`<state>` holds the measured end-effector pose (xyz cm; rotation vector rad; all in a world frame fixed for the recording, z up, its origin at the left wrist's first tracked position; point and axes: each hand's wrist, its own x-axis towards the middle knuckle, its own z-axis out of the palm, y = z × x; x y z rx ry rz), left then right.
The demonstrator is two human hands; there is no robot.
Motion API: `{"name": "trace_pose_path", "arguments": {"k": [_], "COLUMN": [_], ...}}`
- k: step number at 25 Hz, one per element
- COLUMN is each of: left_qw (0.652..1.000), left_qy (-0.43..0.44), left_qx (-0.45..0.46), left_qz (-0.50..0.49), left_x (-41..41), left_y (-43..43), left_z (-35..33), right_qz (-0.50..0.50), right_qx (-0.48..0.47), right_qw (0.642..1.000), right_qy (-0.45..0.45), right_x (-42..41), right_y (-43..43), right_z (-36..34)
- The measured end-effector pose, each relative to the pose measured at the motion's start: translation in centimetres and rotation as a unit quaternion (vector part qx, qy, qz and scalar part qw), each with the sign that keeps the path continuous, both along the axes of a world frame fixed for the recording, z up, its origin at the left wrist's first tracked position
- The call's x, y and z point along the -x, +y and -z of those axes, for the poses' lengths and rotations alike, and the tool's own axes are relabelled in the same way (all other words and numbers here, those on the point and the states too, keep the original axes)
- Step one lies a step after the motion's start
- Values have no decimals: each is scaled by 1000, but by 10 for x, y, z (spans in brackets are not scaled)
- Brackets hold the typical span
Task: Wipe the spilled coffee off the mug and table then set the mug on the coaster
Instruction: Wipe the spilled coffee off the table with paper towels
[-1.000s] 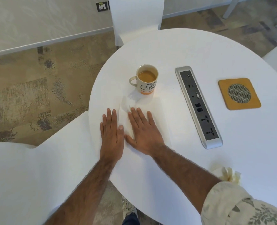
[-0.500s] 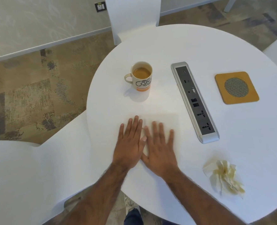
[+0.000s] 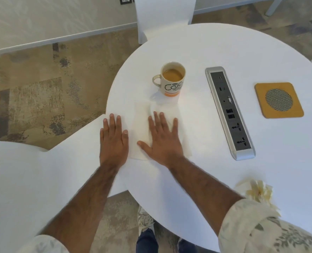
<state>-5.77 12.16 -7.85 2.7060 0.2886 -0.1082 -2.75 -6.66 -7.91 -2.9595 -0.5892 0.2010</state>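
A cream mug (image 3: 171, 83) with dark lettering and an orange base band stands on the round white table (image 3: 215, 48), full of milky coffee, handle to the left. Just in front of it a white paper napkin (image 3: 140, 123) lies spread on the table. My right hand (image 3: 162, 137) presses flat on the napkin, fingers apart. Beside the napkin, at the table's left edge, my left hand (image 3: 114, 141) rests flat with its fingers together. The orange square coaster (image 3: 279, 99) with a round mesh centre lies far right, beyond the socket strip.
A silver and black socket strip (image 3: 230, 112) is set in the table between mug and coaster. A crumpled, stained napkin (image 3: 257, 190) lies near the front right edge by my sleeve. White chairs (image 3: 164, 13) stand behind and to the left.
Both hands slid forward and left from the table's near edge. The napkin under my right hand now reaches to just in front of the mug. My left hand has come off the napkin.
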Motion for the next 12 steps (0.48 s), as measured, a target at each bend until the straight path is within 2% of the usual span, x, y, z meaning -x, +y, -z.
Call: {"name": "trace_pose_path", "arguments": {"k": [3, 6, 12], "left_qw": [1000, 999, 990], "left_qy": [-1, 13, 5], "left_qx": [12, -47, -95], "left_qz": [-4, -11, 102], "left_x": [-1, 3, 15], "left_y": [1, -8, -68], "left_z": [0, 0, -7], "right_qz": [-46, -76, 50], "right_qx": [-25, -33, 4], "right_qw": [999, 996, 999], "right_qy": [-8, -31, -8], "right_x": [32, 63, 21], "right_y": [9, -8, -93], "right_z": [3, 11, -4]}}
